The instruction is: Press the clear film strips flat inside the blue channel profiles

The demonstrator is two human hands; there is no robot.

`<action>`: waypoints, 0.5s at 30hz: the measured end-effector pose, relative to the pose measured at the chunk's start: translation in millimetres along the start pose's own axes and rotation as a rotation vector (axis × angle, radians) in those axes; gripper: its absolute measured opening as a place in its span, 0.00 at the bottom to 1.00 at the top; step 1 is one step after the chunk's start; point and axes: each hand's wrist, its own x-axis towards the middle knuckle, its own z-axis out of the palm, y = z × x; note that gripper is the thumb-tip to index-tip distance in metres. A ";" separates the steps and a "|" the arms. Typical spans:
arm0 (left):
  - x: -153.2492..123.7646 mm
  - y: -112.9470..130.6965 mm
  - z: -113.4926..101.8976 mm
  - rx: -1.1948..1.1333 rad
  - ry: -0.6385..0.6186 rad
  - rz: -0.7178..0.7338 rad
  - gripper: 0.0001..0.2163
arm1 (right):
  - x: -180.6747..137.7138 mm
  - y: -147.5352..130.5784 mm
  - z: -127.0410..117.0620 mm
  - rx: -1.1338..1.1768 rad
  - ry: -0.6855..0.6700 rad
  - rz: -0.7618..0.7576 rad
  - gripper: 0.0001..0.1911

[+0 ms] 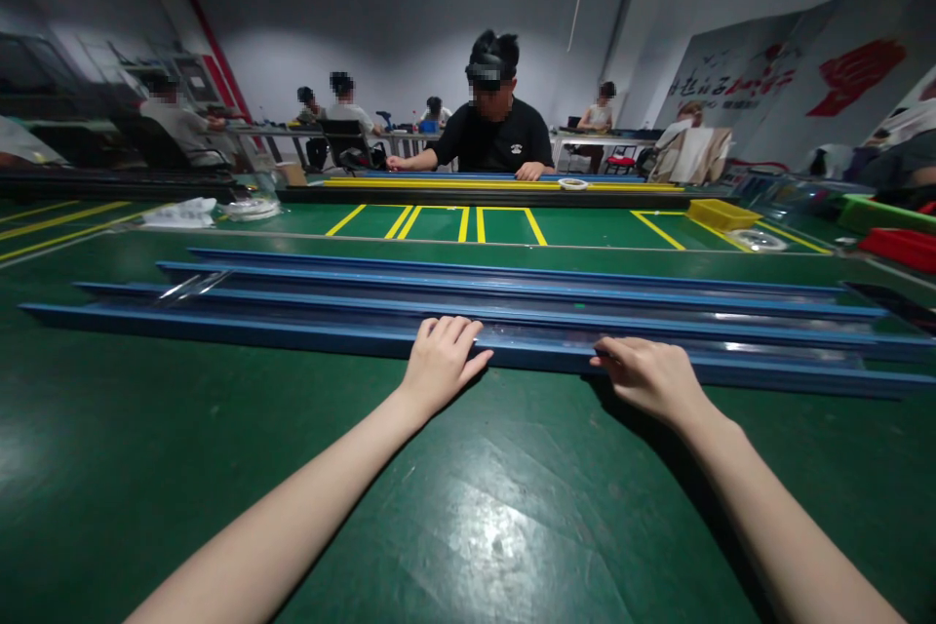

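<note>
Several long blue rails lie side by side across the green table, running left to right. My left hand rests on the near edge of the nearest rail, fingers together and laid flat over it. My right hand sits a little to the right on the same rail, fingers curled over its near edge. Clear strips lie in the channels between the rails.
Across the table a person in a black shirt works over yellow and blue rails. A yellow tray and red and green trays stand at the right. White bags lie at the left. Other people sit further back.
</note>
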 end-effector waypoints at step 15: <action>-0.1 -0.5 2.8 0.041 -0.008 0.014 0.15 | 0.0 -8.0 5.4 -0.004 0.063 -0.002 0.08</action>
